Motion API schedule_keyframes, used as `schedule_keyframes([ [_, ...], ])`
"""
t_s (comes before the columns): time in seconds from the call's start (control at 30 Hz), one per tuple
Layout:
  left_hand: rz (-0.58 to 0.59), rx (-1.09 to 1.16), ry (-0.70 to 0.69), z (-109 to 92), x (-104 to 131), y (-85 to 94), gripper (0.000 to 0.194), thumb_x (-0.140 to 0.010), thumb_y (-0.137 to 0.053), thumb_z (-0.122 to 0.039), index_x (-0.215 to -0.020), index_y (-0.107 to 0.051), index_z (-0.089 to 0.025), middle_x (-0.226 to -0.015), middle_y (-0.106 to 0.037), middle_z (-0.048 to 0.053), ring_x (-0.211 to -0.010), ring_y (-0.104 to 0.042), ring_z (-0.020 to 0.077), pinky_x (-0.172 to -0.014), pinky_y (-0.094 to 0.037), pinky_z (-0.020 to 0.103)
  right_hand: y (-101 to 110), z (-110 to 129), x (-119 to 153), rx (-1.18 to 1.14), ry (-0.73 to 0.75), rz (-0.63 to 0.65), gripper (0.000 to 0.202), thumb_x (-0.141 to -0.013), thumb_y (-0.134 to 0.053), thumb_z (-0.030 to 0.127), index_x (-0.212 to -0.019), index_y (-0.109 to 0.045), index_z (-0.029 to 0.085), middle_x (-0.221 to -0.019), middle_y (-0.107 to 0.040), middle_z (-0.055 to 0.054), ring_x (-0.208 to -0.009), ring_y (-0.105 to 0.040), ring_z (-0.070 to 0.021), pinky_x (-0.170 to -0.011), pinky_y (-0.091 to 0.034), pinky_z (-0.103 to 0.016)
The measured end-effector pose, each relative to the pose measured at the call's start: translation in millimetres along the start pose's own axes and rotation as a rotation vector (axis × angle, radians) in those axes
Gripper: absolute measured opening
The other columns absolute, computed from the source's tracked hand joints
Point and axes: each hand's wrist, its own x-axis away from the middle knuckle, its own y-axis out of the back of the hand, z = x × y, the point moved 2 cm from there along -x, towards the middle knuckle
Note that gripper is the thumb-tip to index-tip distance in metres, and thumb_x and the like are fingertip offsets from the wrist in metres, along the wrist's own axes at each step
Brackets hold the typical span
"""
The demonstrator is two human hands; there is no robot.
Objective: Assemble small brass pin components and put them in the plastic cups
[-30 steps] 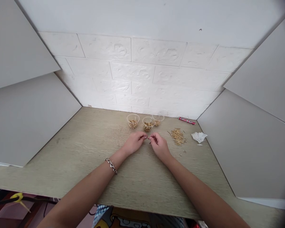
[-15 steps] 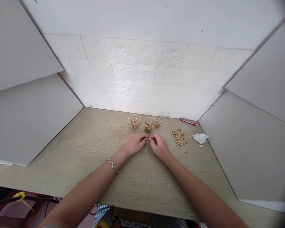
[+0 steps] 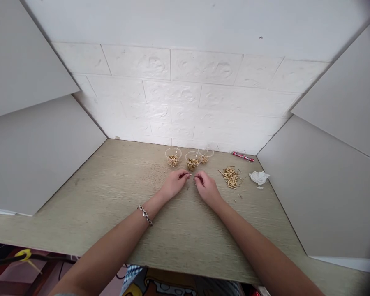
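Both hands rest near the middle of a pale wooden table (image 3: 111, 197). My left hand (image 3: 174, 184), with a chain bracelet (image 3: 144, 214) on the wrist, pinches a tiny brass part at its fingertips. My right hand (image 3: 206, 187) sits a finger's width to the right, fingers curled; what it holds is too small to make out. Just beyond the hands stand three clear plastic cups holding small brass parts: left cup (image 3: 173, 156), middle cup (image 3: 193, 160), right cup (image 3: 205, 155). A loose pile of thin brass pins (image 3: 230, 176) lies to the right of my right hand.
A crumpled white tissue (image 3: 259, 177) and a red pen (image 3: 243, 156) lie at the back right. Grey panels (image 3: 43, 148) wall in both sides, and a white brick wall closes the back. A few stray parts (image 3: 238, 197) lie near the pile.
The fingertips of both hands were touching over a small part; now they have drawn slightly apart, leaving a small gap between them.
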Motion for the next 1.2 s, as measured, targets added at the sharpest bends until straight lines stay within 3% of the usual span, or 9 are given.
schedule_keyframes([
  [0.1, -0.049, 0.005, -0.001, 5.0, -3.0, 2.5, 0.022, -0.078, -0.04, -0.028, -0.075, -0.059, -0.017, -0.072, -0.061, -0.001, -0.068, -0.053, 0.0122, -0.062, -0.04, 0.022, 2.4, 6.0, 3.6, 0.051, 0.093, 0.015, 0.016, -0.077, -0.04, 0.023, -0.084, -0.054, 0.018, -0.076, -0.056, -0.002, -0.067, -0.05, -0.0133, -0.064, -0.039, -0.025],
  [0.23, -0.125, 0.085, 0.049, 13.4, -6.6, 5.0, 0.023, -0.078, -0.04, -0.031, -0.077, -0.057, -0.016, -0.072, -0.06, 0.0, -0.067, -0.052, 0.0118, -0.062, -0.04, 0.022, -0.3, 18.7, 14.5, 0.185, 0.276, 0.221, 0.016, -0.074, -0.051, 0.028, -0.084, -0.06, 0.019, -0.087, -0.056, -0.004, -0.08, -0.051, -0.0156, -0.074, -0.039, -0.028],
  [0.4, -0.136, 0.111, 0.067, 12.7, -5.8, 7.5, 0.023, -0.077, -0.04, -0.033, -0.077, -0.057, -0.016, -0.072, -0.059, 0.0, -0.067, -0.052, 0.012, -0.062, -0.039, 0.023, -1.8, 18.4, 16.8, 0.214, 0.26, 0.3, 0.016, -0.076, -0.049, 0.018, -0.088, -0.059, 0.017, -0.086, -0.055, -0.005, -0.079, -0.051, -0.0146, -0.074, -0.04, -0.028],
  [0.53, -0.097, 0.104, 0.035, 7.1, -3.5, 6.7, 0.024, -0.077, -0.042, -0.034, -0.073, -0.057, -0.017, -0.069, -0.058, -0.001, -0.065, -0.05, 0.0122, -0.06, -0.037, 0.023, -3.2, 11.0, 10.7, 0.187, 0.218, 0.32, 0.012, -0.075, -0.05, 0.014, -0.08, -0.061, 0.018, -0.081, -0.055, -0.003, -0.076, -0.051, -0.0132, -0.072, -0.04, -0.027],
  [0.8, -0.029, 0.636, 0.093, 6.7, -5.0, 2.0, 0.022, -0.073, -0.05, -0.035, -0.072, -0.055, -0.013, -0.073, -0.055, 0.0, -0.059, -0.047, 0.0072, -0.056, -0.038, 0.019, -10.6, 13.5, 10.6, 0.253, 0.256, 0.244, 0.01, -0.076, -0.046, 0.015, -0.075, -0.055, 0.017, -0.08, -0.053, -0.004, -0.077, -0.048, -0.0147, -0.071, -0.038, -0.028],
  [1.03, 0.122, 0.925, 0.297, -1.8, 5.5, -7.0, 0.022, -0.07, -0.057, -0.032, -0.078, -0.054, -0.012, -0.081, -0.059, 0.005, -0.062, -0.055, 0.0081, -0.047, -0.034, 0.016, 6.6, 18.3, 10.6, 0.037, 0.21, -0.072, 0.013, -0.081, -0.039, 0.019, -0.081, -0.052, 0.018, -0.081, -0.05, -0.003, -0.075, -0.048, -0.013, -0.066, -0.04, -0.025],
  [1.2, 0.169, 1.066, 0.369, -8.4, 10.7, -12.9, 0.018, -0.068, -0.06, -0.026, -0.075, -0.053, -0.012, -0.079, -0.061, 0.006, -0.068, -0.059, 0.0117, -0.048, -0.035, 0.015, 9.4, 18.9, 10.9, 0.063, 0.206, -0.125, 0.014, -0.08, -0.041, 0.021, -0.08, -0.054, 0.018, -0.081, -0.051, -0.004, -0.075, -0.049, -0.0135, -0.066, -0.041, -0.025],
])
